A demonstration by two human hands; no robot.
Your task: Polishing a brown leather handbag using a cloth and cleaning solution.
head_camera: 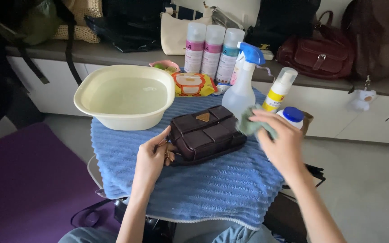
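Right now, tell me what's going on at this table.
A person is working on a dark brown quilted handbag that lies on a blue ribbed towel. The left hand steadies the bag at its near end, and the right hand presses a small greenish cloth against the far end. A cream basin holding water sits beside the bag, with a spray bottle and other cleaning bottles behind it.

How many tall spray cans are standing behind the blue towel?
3, in a row on the shelf: left pink-banded can, middle pink-banded can, right teal-banded can. Others may be hidden behind the trigger spray bottle.
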